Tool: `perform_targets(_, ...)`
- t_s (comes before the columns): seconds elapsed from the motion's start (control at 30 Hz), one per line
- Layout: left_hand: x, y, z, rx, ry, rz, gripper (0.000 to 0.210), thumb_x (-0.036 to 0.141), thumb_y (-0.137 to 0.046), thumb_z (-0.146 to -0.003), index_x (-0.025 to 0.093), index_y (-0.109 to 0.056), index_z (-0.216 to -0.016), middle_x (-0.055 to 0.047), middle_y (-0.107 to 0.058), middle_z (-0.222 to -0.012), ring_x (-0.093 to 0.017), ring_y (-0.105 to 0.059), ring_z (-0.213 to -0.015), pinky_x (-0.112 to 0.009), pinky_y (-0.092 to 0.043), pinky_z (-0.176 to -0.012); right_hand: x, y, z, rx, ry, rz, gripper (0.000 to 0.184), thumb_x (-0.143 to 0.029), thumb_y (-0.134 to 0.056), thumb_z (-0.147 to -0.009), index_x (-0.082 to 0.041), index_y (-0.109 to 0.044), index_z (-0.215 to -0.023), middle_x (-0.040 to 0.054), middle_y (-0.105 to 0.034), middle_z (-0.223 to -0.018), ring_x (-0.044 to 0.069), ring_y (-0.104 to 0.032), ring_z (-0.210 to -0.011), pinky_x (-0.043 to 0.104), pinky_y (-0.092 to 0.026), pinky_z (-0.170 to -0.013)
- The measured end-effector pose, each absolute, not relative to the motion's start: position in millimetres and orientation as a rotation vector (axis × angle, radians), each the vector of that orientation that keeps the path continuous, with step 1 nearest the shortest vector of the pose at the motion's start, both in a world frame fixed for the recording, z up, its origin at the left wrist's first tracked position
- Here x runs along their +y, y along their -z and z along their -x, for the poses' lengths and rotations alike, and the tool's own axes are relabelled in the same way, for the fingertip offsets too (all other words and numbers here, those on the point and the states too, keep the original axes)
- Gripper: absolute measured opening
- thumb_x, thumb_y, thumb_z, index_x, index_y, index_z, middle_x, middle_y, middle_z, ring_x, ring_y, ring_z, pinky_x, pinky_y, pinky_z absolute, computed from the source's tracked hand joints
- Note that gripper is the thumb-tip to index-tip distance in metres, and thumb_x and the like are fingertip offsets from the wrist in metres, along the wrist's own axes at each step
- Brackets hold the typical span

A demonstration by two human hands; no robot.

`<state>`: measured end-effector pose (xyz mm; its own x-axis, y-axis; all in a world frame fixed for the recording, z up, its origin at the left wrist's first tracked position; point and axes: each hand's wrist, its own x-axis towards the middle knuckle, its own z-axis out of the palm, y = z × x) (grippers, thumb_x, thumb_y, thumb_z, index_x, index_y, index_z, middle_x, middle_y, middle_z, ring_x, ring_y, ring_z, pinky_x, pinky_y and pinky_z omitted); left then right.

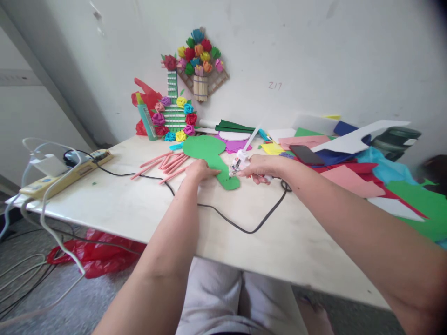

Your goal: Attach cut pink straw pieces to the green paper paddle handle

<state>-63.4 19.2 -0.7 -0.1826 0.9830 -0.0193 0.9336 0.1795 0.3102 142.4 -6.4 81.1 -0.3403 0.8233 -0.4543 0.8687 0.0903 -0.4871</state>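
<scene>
A green cutout (204, 146) with a wide rounded end and a narrower tail lies on the table. My left hand (200, 171) rests on its edge, a finger stretched across the narrow part; the other fingers are partly hidden. In my right hand (261, 168) is a white hot glue gun (240, 161), its nozzle pointing down close to the tail of the cutout. A glue stick (252, 138) juts up from its back. Small dark marks show on the green surface under the nozzle. Left of my left hand lie several rolled pink paper sticks (174, 163).
A black cord (249, 231) loops across the table (244, 256) toward a yellow power strip (66, 174) on the left. Coloured sheets (352, 180), a phone (306, 155) and a dark green container (396, 142) crowd the right. Paper-flower crafts (174, 114) and a glue bottle (146, 118) stand by the wall.
</scene>
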Motion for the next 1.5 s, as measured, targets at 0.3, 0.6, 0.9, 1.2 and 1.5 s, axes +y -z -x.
perform_targets(0.3, 18.9, 0.4, 62.9, 2.226, -0.344, -1.835, 0.053, 0.067, -0.058, -0.055, 0.019, -0.063, -0.077, -0.008, -0.068, -0.085, -0.023, -0.061, -0.081, -0.029, -0.045, -0.066, -4.2, -83.2, -140.4, 2.275, 0.998, -1.731, 0.025, -0.037, -0.058, -0.078, -0.015, -0.046, -0.08, -0.0032, -0.05, -0.043, 0.006, -0.038, -0.029, 0.021, -0.034, -0.034)
perform_targets(0.6, 20.9, 1.2, 63.0, 2.23, -0.341, -1.847, 0.056, 0.07, -0.057, -0.053, 0.02, -0.063, -0.076, -0.009, -0.067, -0.087, -0.023, -0.061, -0.08, -0.029, -0.044, -0.065, -3.1, -85.8, -135.8, 2.266, 0.89, -1.706, 0.028, -0.04, -0.058, -0.077, -0.014, -0.047, -0.08, -0.0026, -0.05, -0.043, 0.007, -0.039, -0.029, 0.022, -0.035, -0.035)
perform_targets(0.9, 21.2, 4.0, 64.4, 2.234, -0.357, -1.856, 0.054, 0.069, -0.057, -0.054, 0.02, -0.064, -0.077, -0.009, -0.067, -0.087, -0.024, -0.061, -0.082, -0.029, -0.044, -0.064, -1.9, -86.5, -136.7, 2.277, 0.894, -1.682, 0.029, -0.042, -0.058, -0.076, -0.015, -0.047, -0.077, -0.001, -0.051, -0.045, 0.008, -0.04, -0.031, 0.023, -0.036, -0.036)
perform_targets(1.2, 20.3, 1.5, 63.5, 2.226, -0.33, -1.855, 0.054, 0.069, -0.056, -0.055, 0.02, -0.063, -0.077, -0.009, -0.067, -0.09, -0.025, -0.061, -0.083, -0.029, -0.045, -0.064, -4.4, -89.6, -132.9, 2.258, 0.847, -1.693, 0.029, -0.042, -0.057, -0.077, -0.014, -0.048, -0.08, -0.0021, -0.05, -0.045, 0.008, -0.041, -0.031, 0.023, -0.038, -0.037)
perform_targets(1.5, 17.9, 0.0, 62.1, 2.229, -0.335, -1.833, 0.054, 0.069, -0.057, -0.054, 0.021, -0.063, -0.078, -0.009, -0.067, -0.09, -0.025, -0.061, -0.084, -0.029, -0.045, -0.065, -3.3, -90.2, -133.4, 2.28, 0.826, -1.651, 0.031, -0.043, -0.058, -0.076, -0.014, -0.05, -0.077, -0.0014, -0.051, -0.047, 0.008, -0.041, -0.033, 0.022, -0.037, -0.036)
